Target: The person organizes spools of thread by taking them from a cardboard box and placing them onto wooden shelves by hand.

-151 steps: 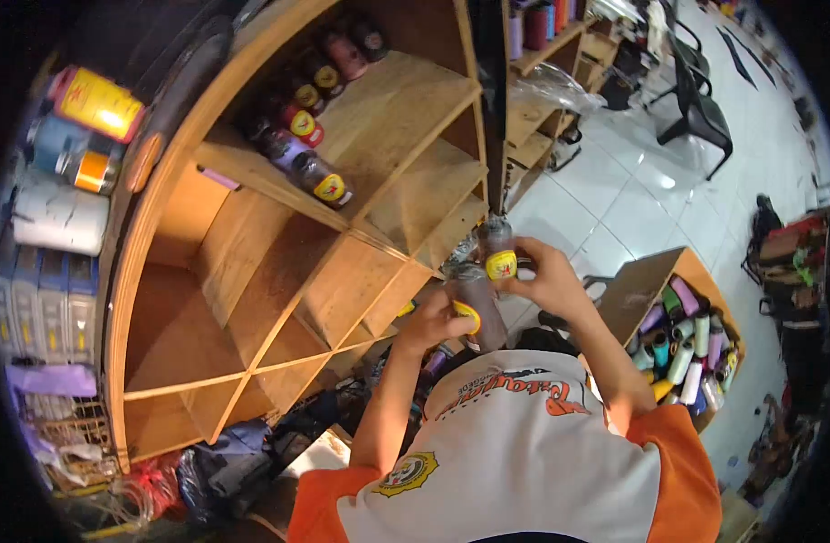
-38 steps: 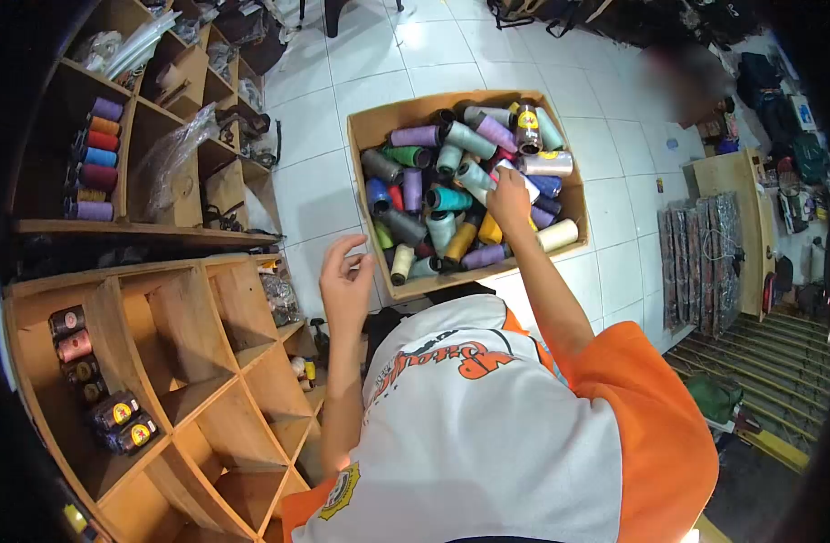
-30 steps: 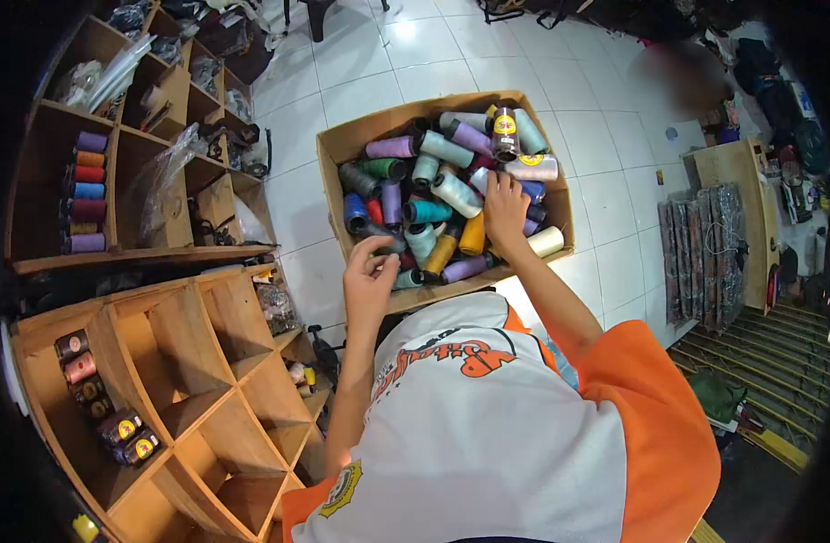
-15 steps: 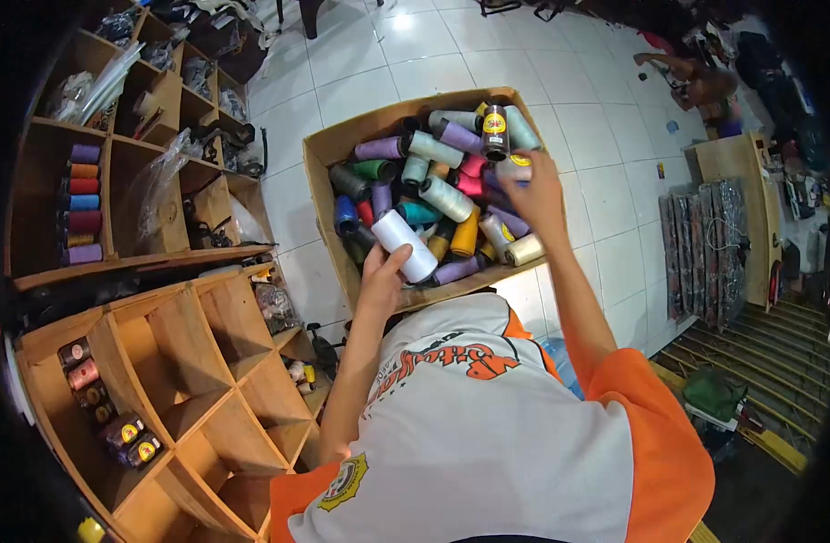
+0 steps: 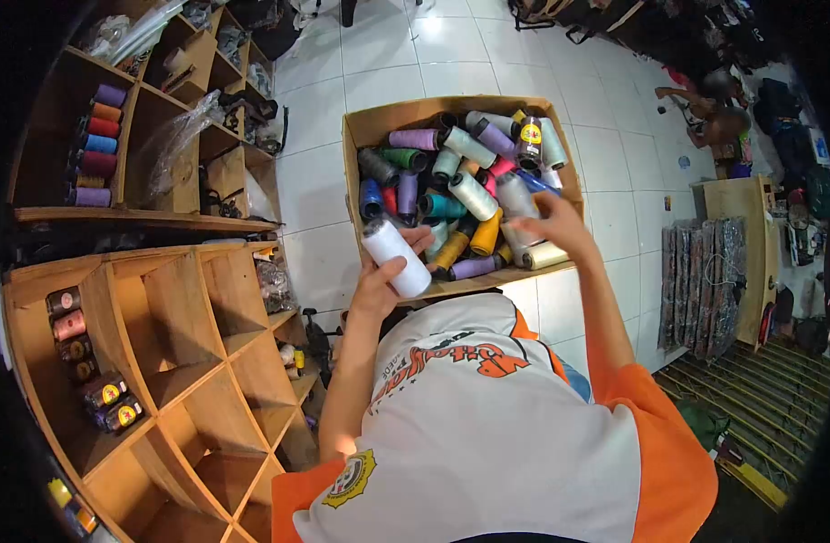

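My left hand [image 5: 377, 288] is wrapped round a white thread spool [image 5: 397, 260], tilted at the box's near left side. Over the right part of the cardboard box [image 5: 365, 122] is my right hand [image 5: 564, 231], its fingers apart and slightly blurred. Beside those fingers lie a blurred grey spool [image 5: 515, 194] and a pale one; any contact is hard to make out. Many spools fill the box, among them a purple one [image 5: 414, 138], a yellow one [image 5: 486, 233] and a dark brown one with a yellow label [image 5: 530, 142].
At the lower left stands a wooden shelf [image 5: 166, 412] with dark and pink spools in one compartment. Another shelf [image 5: 130, 217] behind it bears coloured spools. Plastic-wrapped panels [image 5: 702, 285] lean at the right. Another person [image 5: 723, 122] is at the upper right.
Since a second ago, my left hand has taken hold of the white spool. My right hand rose from the box, reached toward the pale labelled spool, and has now come down and back, fingers apart.
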Available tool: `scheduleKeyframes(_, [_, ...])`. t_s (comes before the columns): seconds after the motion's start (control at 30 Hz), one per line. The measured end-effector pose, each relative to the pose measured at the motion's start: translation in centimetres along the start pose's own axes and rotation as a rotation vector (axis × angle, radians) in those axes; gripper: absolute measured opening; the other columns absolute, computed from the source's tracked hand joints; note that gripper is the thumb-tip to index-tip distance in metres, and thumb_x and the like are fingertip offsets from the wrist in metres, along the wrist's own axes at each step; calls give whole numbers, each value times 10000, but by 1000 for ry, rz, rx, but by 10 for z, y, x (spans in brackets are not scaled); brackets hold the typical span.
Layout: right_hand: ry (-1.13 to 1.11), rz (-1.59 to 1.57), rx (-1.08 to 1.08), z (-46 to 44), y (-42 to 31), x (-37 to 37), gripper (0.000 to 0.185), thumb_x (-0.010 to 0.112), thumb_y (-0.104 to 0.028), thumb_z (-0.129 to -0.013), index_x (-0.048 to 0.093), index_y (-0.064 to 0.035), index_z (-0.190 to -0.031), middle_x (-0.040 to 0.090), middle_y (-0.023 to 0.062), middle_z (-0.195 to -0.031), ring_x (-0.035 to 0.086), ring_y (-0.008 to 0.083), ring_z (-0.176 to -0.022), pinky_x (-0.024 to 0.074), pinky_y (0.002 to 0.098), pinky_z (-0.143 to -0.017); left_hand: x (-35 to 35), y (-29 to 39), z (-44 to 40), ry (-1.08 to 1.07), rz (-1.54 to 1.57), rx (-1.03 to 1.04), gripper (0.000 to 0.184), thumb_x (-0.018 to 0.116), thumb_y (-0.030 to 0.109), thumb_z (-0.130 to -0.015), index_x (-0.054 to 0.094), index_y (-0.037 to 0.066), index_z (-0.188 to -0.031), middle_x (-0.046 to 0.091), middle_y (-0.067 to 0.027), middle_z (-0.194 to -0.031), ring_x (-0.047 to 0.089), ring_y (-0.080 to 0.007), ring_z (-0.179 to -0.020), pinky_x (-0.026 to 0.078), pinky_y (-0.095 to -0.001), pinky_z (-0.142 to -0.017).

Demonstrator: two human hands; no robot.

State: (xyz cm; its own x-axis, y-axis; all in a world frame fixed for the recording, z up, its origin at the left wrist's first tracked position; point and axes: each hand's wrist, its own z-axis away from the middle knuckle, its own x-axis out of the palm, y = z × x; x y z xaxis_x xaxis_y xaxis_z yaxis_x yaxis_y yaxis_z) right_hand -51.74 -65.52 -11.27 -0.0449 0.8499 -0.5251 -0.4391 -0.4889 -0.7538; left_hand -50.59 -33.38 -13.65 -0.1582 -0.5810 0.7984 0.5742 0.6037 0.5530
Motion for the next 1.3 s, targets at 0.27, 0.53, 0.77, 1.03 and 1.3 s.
scheduleKeyframes(0.27, [-35, -137, -191, 16, -71, 63, 416, 612, -353, -862, 631, 21, -1044, 657, 162, -956, 629, 240, -890, 482, 337, -796, -5, -8, 11, -94, 24, 0, 615, 773, 252, -599, 523, 69, -1130, 564, -31, -951, 597, -172, -837, 516, -311, -714])
scheduleKeyframes(0.53, [504, 466, 84, -122, -1, -18, 689, 698, -512, -698, 606, 70, -1054, 672, 174, -770, 663, 270, -755, 501, 361, -660, -22, -3, 52, -26, -17, 128, 632, 781, 324, -561, 521, 73, -1080, 555, -44, -967, 581, -166, -865, 503, -295, -722])
scheduleKeyframes(0.77, [-64, -962, 305, -122, 17, -6, 379, 690, -343, -773, 617, -48, -1002, 635, 85, -946, 587, 173, -871, 471, 318, -773, -44, 17, 109, 104, -15, 222, 636, 776, 330, -543, 527, 74, -1069, 547, -40, -992, 556, -183, -922, 478, -307, -775])
scheduleKeyframes(1.03, [-710, -930, 73, -44, -158, 170, 366, 626, -213, -800, 561, -42, -1118, 642, 74, -1034, 606, 207, -927, 480, 367, -806, -41, 99, 198, 170, -107, 531, 601, 794, 347, -505, 550, 56, -971, 560, -71, -979, 523, -219, -1006, 394, -339, -857])
scheduleKeyframes(1.3, [-986, -468, -701, 76, -382, 413, 649, 804, -151, -682, 478, 81, -1194, 618, 85, -962, 595, 136, -852, 484, 268, -753, -111, 102, 325, 344, -223, 828, 575, 805, 324, -507, 551, 49, -945, 555, -74, -976, 510, -245, -1033, 381, -349, -877])
